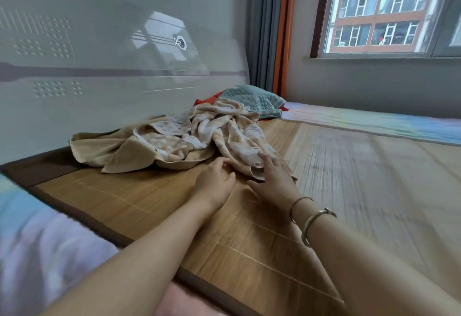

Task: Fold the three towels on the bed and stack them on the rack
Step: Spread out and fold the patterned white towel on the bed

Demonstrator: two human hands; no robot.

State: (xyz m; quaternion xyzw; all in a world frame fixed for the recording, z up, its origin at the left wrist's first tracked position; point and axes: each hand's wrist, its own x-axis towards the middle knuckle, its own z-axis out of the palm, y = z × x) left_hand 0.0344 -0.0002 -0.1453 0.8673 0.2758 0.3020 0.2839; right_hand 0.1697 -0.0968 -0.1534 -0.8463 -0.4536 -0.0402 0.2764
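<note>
Towels: a crumpled beige patterned heap (199, 138) lies on the bed's bamboo mat (324, 166), near the headboard (99, 66).
Left hand (214, 181): fingers loosely spread, touching the heap's near edge.
Right hand (272, 178): flat on the nearest towel end.
Advice: find one corner and draw a single towel free before smoothing.
Rack: not visible.

Bare forearms; two thin metal bangles (313, 218) on right wrist.
</note>
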